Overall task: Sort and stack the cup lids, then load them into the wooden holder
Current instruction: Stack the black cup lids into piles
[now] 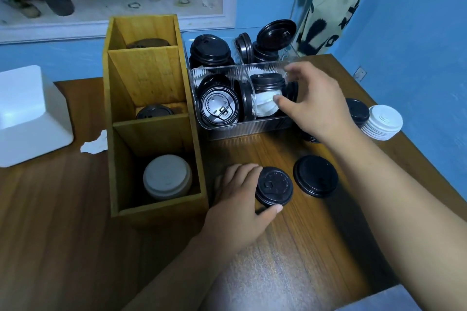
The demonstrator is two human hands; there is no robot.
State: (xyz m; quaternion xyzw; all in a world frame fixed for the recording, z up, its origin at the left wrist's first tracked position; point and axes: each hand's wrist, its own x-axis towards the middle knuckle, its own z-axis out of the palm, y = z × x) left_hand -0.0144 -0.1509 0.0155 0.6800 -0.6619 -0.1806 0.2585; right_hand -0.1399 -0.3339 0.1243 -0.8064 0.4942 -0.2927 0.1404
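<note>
Lids on all sides. The black lid stack [274, 189] sits on the table [75, 235] just beside the wooden holder [156, 134], left hand [240, 199] curled round it, thumb at the near edge. Right hand [316, 101] is up at the clear bin [242, 126], fingers spread over the front compartment; whether it has a lid pinched, I can't tell. Holder's partly loaded: white lids [166, 177] in the near slot, a single black lid [154, 111] in the middle one. Plenty left, I'd say: the bin is well stocked, and a loose black lid [316, 175] and a white stack [384, 121] wait on the table.
</note>
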